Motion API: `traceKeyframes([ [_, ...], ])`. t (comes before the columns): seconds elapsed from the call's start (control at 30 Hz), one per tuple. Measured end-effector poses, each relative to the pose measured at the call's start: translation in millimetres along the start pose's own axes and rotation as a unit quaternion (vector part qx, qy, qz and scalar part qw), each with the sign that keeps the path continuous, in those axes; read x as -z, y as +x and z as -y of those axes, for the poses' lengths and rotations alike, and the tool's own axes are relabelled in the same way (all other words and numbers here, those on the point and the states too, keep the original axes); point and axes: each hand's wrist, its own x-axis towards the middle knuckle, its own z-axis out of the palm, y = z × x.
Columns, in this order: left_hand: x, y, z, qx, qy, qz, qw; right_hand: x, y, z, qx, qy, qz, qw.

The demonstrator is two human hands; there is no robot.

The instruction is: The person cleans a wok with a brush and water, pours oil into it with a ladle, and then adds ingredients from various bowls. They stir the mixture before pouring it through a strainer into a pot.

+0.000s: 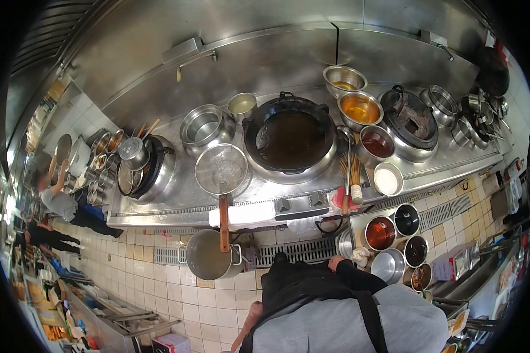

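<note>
My left hand (254, 315) hangs low beside my body, small in view, and its fingers cannot be made out. On the other side, my right hand (335, 263) rests near my waist close to the black apron, its fingers partly hidden. In front of me a large black wok (290, 137) holds dark liquid on the steel range. A round mesh strainer (221, 169) lies left of it, its wooden handle sticking out over the front edge. Right of the wok are a ladle (348, 159), a bamboo brush (355, 176) and a red cloth (339, 200).
Bowls of yellow liquid (361, 110) stand behind the ladle. A tall pot (209, 255) stands below the range's front edge. Sauce containers (380, 233) are at my right. Another burner with a wok (136, 170) is at the left, and other people (59, 200) stand farther left.
</note>
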Motion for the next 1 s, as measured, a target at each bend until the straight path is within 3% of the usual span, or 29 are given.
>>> traceKeyframes([
  [0.07,-9,23,25,-0.022,0.015,0.005,1.000,10,-1,9,-0.051,0.040,0.021,0.998],
  [0.2,-5,22,35,-0.145,0.099,0.039,0.984,5,1,7,-0.077,0.057,0.011,0.995],
  [0.3,-4,23,37,-0.180,0.103,0.053,0.977,1,5,6,-0.100,0.070,0.002,0.993],
  [0.47,-8,18,29,-0.093,0.074,0.022,0.993,-4,8,4,-0.130,0.097,0.005,0.987],
  [0.6,-15,25,36,-0.076,0.071,0.000,0.995,-6,9,-2,-0.049,0.031,0.007,0.998],
  [0.7,-18,32,47,-0.147,0.138,-0.015,0.979,-13,10,-7,-0.002,0.012,-0.015,1.000],
  [0.87,-13,27,37,-0.123,0.130,0.014,0.984,-8,13,-1,-0.127,0.098,0.008,0.987],
  [1.0,-9,20,26,-0.096,0.125,0.023,0.987,-7,11,1,-0.118,0.085,-0.004,0.989],
])
